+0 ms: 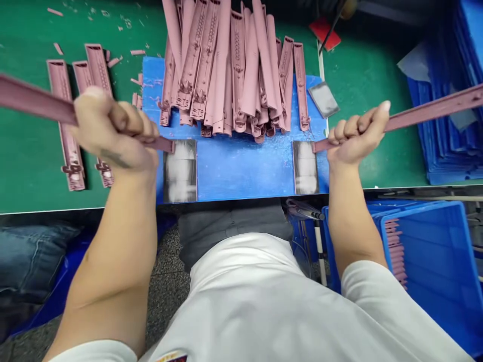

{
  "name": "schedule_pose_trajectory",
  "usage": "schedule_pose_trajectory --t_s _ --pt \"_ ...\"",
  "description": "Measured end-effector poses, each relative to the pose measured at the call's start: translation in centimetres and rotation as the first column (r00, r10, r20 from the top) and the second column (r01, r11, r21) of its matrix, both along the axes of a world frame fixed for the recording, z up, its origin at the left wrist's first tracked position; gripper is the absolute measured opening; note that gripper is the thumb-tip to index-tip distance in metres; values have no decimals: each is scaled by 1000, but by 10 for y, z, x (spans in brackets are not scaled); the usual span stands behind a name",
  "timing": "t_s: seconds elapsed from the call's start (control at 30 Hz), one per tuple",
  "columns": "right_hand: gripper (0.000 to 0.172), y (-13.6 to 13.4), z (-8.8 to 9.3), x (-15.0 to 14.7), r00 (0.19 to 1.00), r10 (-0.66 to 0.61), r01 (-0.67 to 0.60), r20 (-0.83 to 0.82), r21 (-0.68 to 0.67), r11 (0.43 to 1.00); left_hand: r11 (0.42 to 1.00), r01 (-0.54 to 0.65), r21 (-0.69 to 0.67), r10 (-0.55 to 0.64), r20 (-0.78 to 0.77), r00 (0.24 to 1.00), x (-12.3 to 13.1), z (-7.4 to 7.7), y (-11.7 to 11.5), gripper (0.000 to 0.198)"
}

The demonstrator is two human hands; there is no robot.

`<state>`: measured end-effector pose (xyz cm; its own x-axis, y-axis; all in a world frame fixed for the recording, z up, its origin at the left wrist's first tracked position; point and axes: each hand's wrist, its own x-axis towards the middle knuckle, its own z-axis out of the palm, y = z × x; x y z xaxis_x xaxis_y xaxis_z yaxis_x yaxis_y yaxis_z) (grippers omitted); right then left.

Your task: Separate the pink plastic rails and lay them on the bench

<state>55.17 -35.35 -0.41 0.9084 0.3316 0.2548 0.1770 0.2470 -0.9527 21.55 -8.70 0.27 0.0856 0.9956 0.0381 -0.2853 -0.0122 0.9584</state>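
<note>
My left hand (113, 130) grips a long mauve moulded plastic strip (37, 98), whose end pokes out past my fingers above a grey-white abrasive pad (180, 171). My right hand (356, 138) grips a similar strip (433, 113), with its end just over a second pad (305, 167). Both pads lie on a blue corrugated plastic sheet (241, 171). Beyond my hands, a heap of mauve strips (226, 65) lies on that sheet. Several more strips (64, 120) lie side by side on the green mat, beneath and beyond my left hand.
A green work mat (377, 75) covers the table, with mauve scraps at the upper left. A small grey pad (323, 99) and a red piece (324, 32) lie to the far right. Below the table edge, a blue crate (433, 261) holds mauve strips; stacked blue sheets (441, 100) stand at right.
</note>
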Motion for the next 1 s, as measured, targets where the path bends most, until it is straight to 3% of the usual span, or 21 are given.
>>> schedule_pose_trajectory --t_s 0.07,0.17,0.27,0.37,0.43,0.5,0.67,0.77,0.87,0.93,1.0 --pt "88 -12 1 -11 998 61 -61 8 -71 996 995 19 93 -27 85 996 -11 3 -12 51" --pt "85 -13 1 -16 999 38 -34 28 -127 991 989 125 83 -132 87 987 -8 7 -25 52" --pt "88 7 0 -3 996 -42 52 74 -142 989 991 12 136 -29 127 991 14 10 -24 46" --pt "86 7 2 -3 1000 11 -7 20 -210 978 984 -10 177 -13 124 992 20 13 -25 46" --pt "83 -4 4 -8 994 91 -102 -53 -265 959 991 71 115 -77 46 996 14 16 -26 51" --pt "79 -9 5 -6 977 173 -205 -125 -319 925 992 117 -43 -119 -57 991 11 19 -21 54" --pt "66 32 3 19 941 155 -268 -301 -380 885 940 117 -320 -186 -196 963 25 23 12 42" --pt "67 49 4 20 911 161 -301 -379 -349 887 944 147 -296 -217 -222 950 31 26 12 38" --pt "67 52 1 19 933 140 -235 -331 -267 935 983 86 -162 -118 -203 972 33 28 10 37" --pt "67 51 -4 22 935 141 -235 -326 -270 934 973 106 -204 -150 -215 965 36 26 13 37" --pt "67 51 -10 27 921 169 -286 -351 -314 905 937 178 -302 -256 -244 935 39 23 18 38"
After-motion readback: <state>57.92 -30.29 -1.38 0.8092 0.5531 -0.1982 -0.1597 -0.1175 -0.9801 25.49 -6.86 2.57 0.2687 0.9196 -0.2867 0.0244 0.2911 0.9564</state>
